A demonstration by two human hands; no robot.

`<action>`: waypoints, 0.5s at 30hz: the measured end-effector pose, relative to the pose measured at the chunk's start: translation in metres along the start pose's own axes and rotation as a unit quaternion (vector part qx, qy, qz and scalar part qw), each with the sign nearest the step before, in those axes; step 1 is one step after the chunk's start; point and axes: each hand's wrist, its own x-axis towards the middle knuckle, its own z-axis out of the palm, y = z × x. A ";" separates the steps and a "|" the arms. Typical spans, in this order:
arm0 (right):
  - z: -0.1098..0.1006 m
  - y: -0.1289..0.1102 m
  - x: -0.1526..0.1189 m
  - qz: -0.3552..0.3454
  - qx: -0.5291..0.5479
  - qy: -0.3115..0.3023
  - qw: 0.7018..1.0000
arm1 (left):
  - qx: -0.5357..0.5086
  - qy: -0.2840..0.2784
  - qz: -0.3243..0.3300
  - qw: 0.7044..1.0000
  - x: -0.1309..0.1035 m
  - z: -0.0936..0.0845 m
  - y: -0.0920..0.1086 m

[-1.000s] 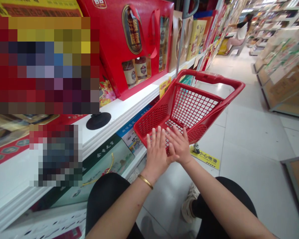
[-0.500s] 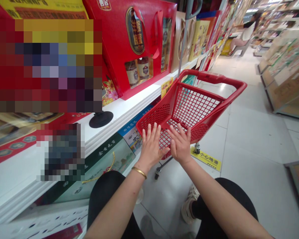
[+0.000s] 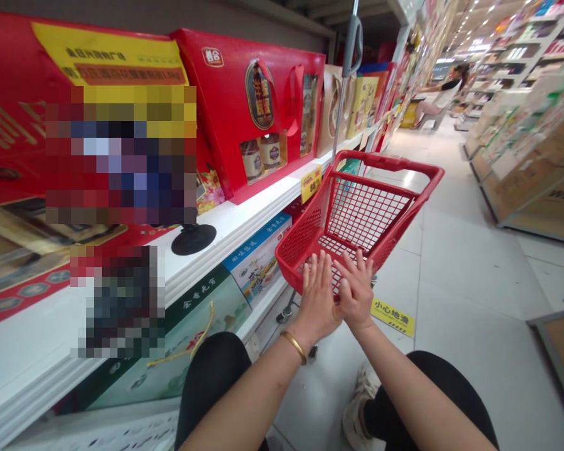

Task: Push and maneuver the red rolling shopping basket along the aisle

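Observation:
My left hand is held out with its fingers stretched and nothing in it. A gold bangle circles that wrist. Close against it, my right hand also has its fingers extended and spread, holding nothing; the hands meet or overlap near the thumbs. Both appear in front of the red shopping cart, partly covering its near end. Whether the fingertips touch the cart I cannot tell. The visible part of its mesh basket holds nothing. Below me show my black-clad knees and a pale shoe.
Along the left runs a white shelf with a red gift box holding jars. Lower down stand a blue-white box and a green box. A yellow floor sign lies beside the cart. Far down the aisle a person sits.
My hands have shifted right and slightly down in the view and drawn closer together. The camera view has tilted a little, so the shelf and cart sit lower.

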 end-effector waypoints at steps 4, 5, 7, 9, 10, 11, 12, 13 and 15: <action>0.000 0.016 0.001 0.015 -0.036 -0.028 0.999 | 0.024 -0.033 0.072 0.997 0.032 -0.019 -0.020; 0.001 0.021 0.002 0.019 -0.041 -0.030 0.999 | 0.048 -0.040 0.091 0.994 0.042 -0.026 -0.030; 0.005 0.028 0.006 0.004 -0.038 -0.037 0.999 | 0.095 -0.061 0.110 0.988 0.063 -0.034 -0.048; 0.011 0.031 0.009 -0.027 -0.023 -0.047 0.998 | 0.134 -0.114 0.099 0.979 0.078 -0.034 -0.064; 0.015 0.032 0.011 -0.039 -0.014 -0.048 0.998 | 0.148 -0.142 0.087 0.975 0.082 -0.031 -0.070; 0.017 0.032 0.013 -0.044 -0.004 -0.040 0.998 | 0.157 -0.161 0.077 0.971 0.086 -0.027 -0.073; 0.019 0.033 0.015 -0.042 0.005 -0.027 0.999 | 0.164 -0.176 0.069 0.968 0.087 -0.023 -0.075; 0.020 0.034 0.017 -0.032 0.013 -0.008 0.999 | 0.167 -0.184 0.065 0.966 0.088 -0.018 -0.074; 0.018 0.037 0.022 0.006 0.023 0.028 0.999 | 0.168 -0.190 0.062 0.965 0.087 -0.009 -0.067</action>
